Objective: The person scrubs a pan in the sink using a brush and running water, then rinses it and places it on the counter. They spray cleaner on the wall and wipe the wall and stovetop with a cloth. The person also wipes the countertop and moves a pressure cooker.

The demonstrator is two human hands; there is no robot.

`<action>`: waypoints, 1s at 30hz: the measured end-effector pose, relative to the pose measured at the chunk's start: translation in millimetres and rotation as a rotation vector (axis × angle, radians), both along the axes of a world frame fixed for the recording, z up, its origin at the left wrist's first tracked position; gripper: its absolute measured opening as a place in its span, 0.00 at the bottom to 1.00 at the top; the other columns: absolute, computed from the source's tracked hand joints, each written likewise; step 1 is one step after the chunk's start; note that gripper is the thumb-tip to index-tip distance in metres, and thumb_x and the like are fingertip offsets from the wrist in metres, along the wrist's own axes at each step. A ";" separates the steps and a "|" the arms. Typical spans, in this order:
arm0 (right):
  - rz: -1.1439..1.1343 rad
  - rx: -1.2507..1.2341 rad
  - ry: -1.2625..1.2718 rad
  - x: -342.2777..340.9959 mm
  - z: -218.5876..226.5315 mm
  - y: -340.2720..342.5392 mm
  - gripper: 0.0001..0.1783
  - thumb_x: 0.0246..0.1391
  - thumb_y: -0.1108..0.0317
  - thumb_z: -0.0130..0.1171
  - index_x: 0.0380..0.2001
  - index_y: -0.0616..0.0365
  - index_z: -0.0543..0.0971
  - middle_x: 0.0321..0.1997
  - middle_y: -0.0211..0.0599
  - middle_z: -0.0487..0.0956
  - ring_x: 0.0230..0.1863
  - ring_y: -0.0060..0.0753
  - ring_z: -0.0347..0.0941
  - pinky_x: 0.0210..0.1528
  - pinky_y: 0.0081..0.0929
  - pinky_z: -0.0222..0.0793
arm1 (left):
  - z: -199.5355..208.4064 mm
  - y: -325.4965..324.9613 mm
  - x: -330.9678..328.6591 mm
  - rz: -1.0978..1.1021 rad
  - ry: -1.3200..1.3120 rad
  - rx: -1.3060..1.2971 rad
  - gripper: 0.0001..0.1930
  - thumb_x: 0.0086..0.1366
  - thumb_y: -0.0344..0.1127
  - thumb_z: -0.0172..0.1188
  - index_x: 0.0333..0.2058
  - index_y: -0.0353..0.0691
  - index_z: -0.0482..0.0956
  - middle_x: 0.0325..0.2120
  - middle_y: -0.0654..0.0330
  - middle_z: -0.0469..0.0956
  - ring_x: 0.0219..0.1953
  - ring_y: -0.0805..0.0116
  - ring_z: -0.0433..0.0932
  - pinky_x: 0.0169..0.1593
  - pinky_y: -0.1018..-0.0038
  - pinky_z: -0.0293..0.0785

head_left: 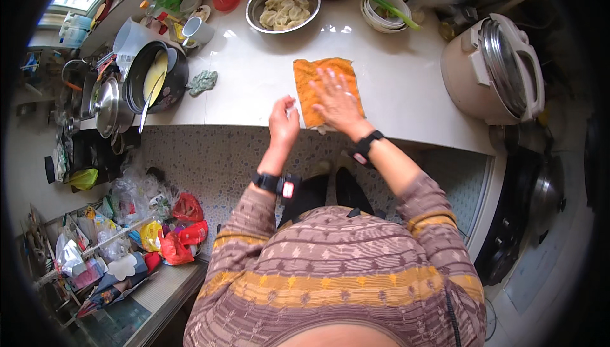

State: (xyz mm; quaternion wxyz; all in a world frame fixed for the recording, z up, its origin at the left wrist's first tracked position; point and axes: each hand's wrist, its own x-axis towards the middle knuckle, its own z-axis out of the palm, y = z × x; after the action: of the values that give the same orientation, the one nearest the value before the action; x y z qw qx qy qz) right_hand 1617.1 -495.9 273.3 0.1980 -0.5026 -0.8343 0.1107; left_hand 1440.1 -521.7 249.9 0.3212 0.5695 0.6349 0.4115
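An orange cloth (pixel 305 86) lies spread on the white countertop, near its front edge. My right hand (pixel 337 102) rests flat on it, palm down with the fingers apart. Just left of the cloth, my left hand (pixel 284 121) hovers by the counter edge with its fingers curled in, and nothing shows in them. Both wrists wear dark bands. Farther back stands a metal bowl of dumplings (pixel 284 13). A crumpled green-grey cloth (pixel 202 83) sits to the left on the counter.
At left stand a dark pot (pixel 135 86) with yellowish contents and a spoon, and a white mug (pixel 197 31). Stacked bowls (pixel 386 13) with a green onion across them are at the back right. A large cooker (pixel 476 71) occupies the right end. Plastic bags (pixel 175 245) fill a lower-left shelf.
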 end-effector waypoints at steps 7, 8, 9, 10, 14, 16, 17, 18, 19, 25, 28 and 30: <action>-0.023 -0.082 -0.215 23.0 -53.1 2.4 0.28 0.58 0.49 0.41 0.61 0.40 0.61 0.70 0.36 0.47 0.70 0.44 0.37 0.69 0.46 0.28 | -7.7 -64.1 3.7 -0.069 -0.209 -0.352 0.08 0.57 0.21 0.51 0.36 0.33 0.75 0.30 0.59 0.78 0.33 0.73 0.77 0.40 0.77 0.72; -0.061 -0.039 -0.298 38.4 -57.4 -5.0 0.27 0.59 0.50 0.39 0.61 0.42 0.60 0.70 0.36 0.47 0.70 0.44 0.38 0.69 0.44 0.29 | -8.4 -66.3 0.4 -0.075 -0.242 -0.340 0.08 0.57 0.21 0.50 0.36 0.33 0.75 0.30 0.59 0.78 0.33 0.73 0.77 0.40 0.77 0.73; -0.094 0.041 -0.385 55.4 -61.1 -11.8 0.27 0.60 0.51 0.38 0.62 0.43 0.60 0.70 0.36 0.47 0.70 0.43 0.38 0.69 0.42 0.30 | -8.6 -67.3 -2.4 -0.052 -0.278 -0.383 0.08 0.57 0.21 0.50 0.36 0.33 0.75 0.30 0.58 0.78 0.33 0.73 0.77 0.40 0.77 0.73; -0.186 0.005 -0.322 76.7 -63.9 -22.1 0.27 0.61 0.53 0.38 0.62 0.45 0.59 0.69 0.38 0.48 0.70 0.44 0.40 0.69 0.42 0.31 | -8.4 -67.5 -4.1 -0.057 -0.267 -0.359 0.08 0.57 0.21 0.50 0.36 0.33 0.75 0.30 0.59 0.78 0.33 0.73 0.77 0.40 0.77 0.73; -0.546 0.050 -0.178 172.5 -64.8 -62.0 0.27 0.62 0.56 0.36 0.62 0.53 0.58 0.68 0.48 0.50 0.69 0.48 0.42 0.68 0.41 0.35 | -1.7 -67.7 -0.5 -0.052 -0.296 -0.380 0.09 0.57 0.21 0.49 0.36 0.34 0.75 0.30 0.59 0.78 0.33 0.73 0.77 0.40 0.77 0.73; -0.750 0.102 -0.189 193.3 -72.2 -53.1 0.27 0.62 0.55 0.35 0.62 0.54 0.58 0.67 0.51 0.50 0.69 0.49 0.42 0.67 0.42 0.35 | 2.4 -69.4 4.3 -0.065 -0.344 -0.413 0.09 0.58 0.21 0.48 0.37 0.34 0.74 0.30 0.59 0.78 0.34 0.73 0.78 0.40 0.77 0.73; -0.861 0.084 -0.175 196.1 -76.6 -37.5 0.28 0.62 0.55 0.34 0.62 0.55 0.58 0.67 0.52 0.51 0.69 0.49 0.41 0.67 0.42 0.35 | 3.8 -70.2 5.9 -0.089 -0.352 -0.471 0.10 0.58 0.20 0.47 0.38 0.32 0.73 0.35 0.56 0.78 0.38 0.71 0.77 0.44 0.77 0.71; -1.005 -0.003 -0.130 195.1 -79.1 -18.6 0.28 0.62 0.54 0.34 0.62 0.55 0.58 0.67 0.53 0.51 0.69 0.49 0.41 0.68 0.42 0.35 | 5.0 -71.7 7.4 -0.100 -0.335 -0.476 0.09 0.59 0.20 0.47 0.38 0.32 0.73 0.35 0.56 0.78 0.38 0.71 0.77 0.45 0.77 0.71; -0.941 0.048 -0.116 185.9 -82.5 2.8 0.28 0.62 0.54 0.34 0.61 0.55 0.58 0.67 0.52 0.51 0.69 0.50 0.41 0.68 0.42 0.34 | 5.5 -73.0 7.7 -0.117 -0.332 -0.472 0.09 0.59 0.21 0.47 0.38 0.32 0.73 0.36 0.56 0.78 0.38 0.71 0.77 0.45 0.77 0.71; -0.594 0.057 -0.109 21.0 -91.5 117.4 0.27 0.60 0.55 0.35 0.59 0.55 0.62 0.66 0.50 0.53 0.69 0.48 0.43 0.68 0.43 0.34 | 2.7 -90.2 -1.5 0.018 -0.394 -0.410 0.08 0.59 0.21 0.47 0.37 0.33 0.74 0.33 0.57 0.78 0.35 0.71 0.78 0.41 0.78 0.72; -0.300 -0.019 -0.010 -77.9 -82.6 108.7 0.28 0.60 0.54 0.35 0.60 0.53 0.60 0.68 0.49 0.49 0.69 0.48 0.43 0.69 0.41 0.33 | 2.6 -104.9 -14.7 0.097 -0.402 -0.399 0.08 0.60 0.21 0.47 0.37 0.32 0.73 0.34 0.57 0.78 0.35 0.71 0.78 0.41 0.78 0.72; -0.085 -0.062 0.030 -139.2 -74.0 78.3 0.27 0.61 0.53 0.34 0.61 0.51 0.59 0.68 0.46 0.48 0.69 0.47 0.41 0.69 0.40 0.31 | 1.5 -114.5 -25.1 0.134 -0.423 -0.338 0.07 0.61 0.21 0.46 0.36 0.32 0.72 0.33 0.56 0.78 0.34 0.72 0.77 0.41 0.78 0.72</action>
State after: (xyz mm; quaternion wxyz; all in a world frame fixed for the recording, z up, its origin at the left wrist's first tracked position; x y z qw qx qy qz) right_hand 1477.9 -417.6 199.2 0.1991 -0.5418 -0.8053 0.1356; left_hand 1414.9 -636.2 251.4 0.5091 0.3661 0.6496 0.4299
